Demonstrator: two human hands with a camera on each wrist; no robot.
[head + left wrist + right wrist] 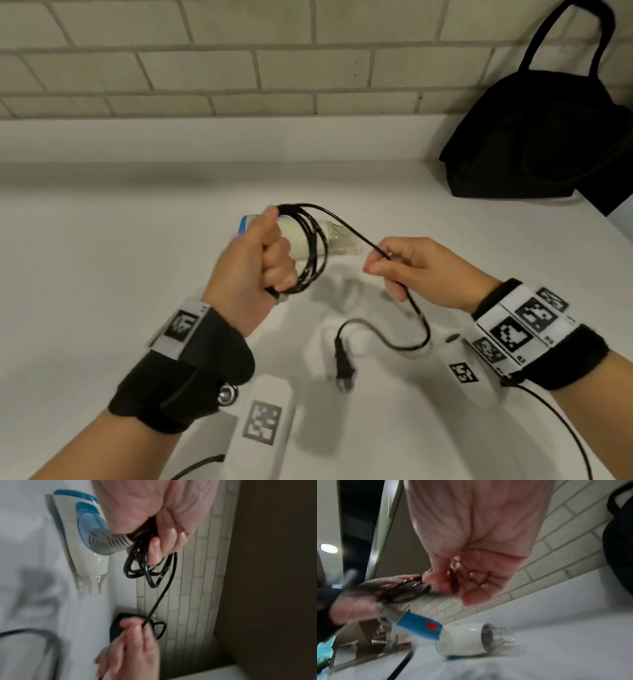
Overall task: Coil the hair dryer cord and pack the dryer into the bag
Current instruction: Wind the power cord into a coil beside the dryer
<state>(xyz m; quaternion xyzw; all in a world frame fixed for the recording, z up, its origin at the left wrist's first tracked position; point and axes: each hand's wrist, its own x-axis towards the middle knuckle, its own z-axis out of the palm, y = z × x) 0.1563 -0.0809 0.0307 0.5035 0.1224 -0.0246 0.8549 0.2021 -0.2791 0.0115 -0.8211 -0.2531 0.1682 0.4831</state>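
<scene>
The white and blue hair dryer (310, 240) (85, 534) (462, 641) lies on its side on the white counter (137, 257), partly hidden behind my left hand. My left hand (253, 257) (154, 520) grips several loops of the black cord (313, 246) (145, 563) in a fist above the dryer. My right hand (411, 270) (135, 642) (471, 574) pinches the loose stretch of cord to the right of the coil. From there the cord hangs down and curls to the black plug (344, 363), blurred above the counter. The black bag (534, 144) stands at the back right against the wall.
A brick-tiled wall (239, 68) runs along the back of the counter. In the right wrist view a metal tap (385, 639) and a sink edge show at the left. The counter's right edge (616, 219) is just in front of the bag.
</scene>
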